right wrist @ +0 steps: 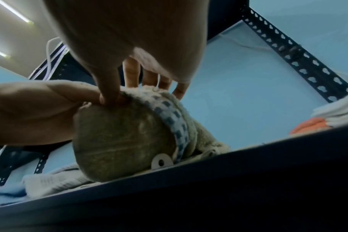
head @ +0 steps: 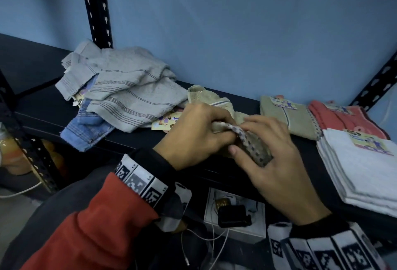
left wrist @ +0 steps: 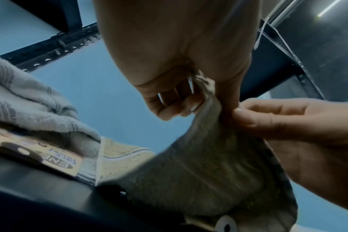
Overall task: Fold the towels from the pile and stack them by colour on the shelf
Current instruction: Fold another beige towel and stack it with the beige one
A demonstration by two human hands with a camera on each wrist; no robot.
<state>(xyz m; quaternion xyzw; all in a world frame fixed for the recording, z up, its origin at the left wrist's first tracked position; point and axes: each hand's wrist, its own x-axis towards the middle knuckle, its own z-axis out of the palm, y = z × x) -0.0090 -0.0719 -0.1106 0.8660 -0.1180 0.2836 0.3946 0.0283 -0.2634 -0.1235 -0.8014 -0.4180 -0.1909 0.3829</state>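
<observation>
Nearest me, both hands meet at the front edge of the shelf. My left hand has its fingers curled round a bunched corner of the beige towel, and my right hand pinches the same towel just beside it, thumb on the near side and fingers over the checked border strip. So both are clamped on one cloth, almost touching each other.

The towel lies partly gathered between the hands, with the rest trailing away from me across the shelf toward the wall. Its checked edge runs diagonally from my left hand down toward my right, and I take that as the long axis of the fold in hand. The left wrist view shows the cloth hanging down from the pinch to the shelf surface.

The folded beige stack sits just beyond and to the right of my right hand, so that hand is the nearer one for placing. Right of it are the folded white stack and, behind that, the red stack.

Farther left, the unfolded pile of grey striped and blue towels rests against the wall.
</observation>
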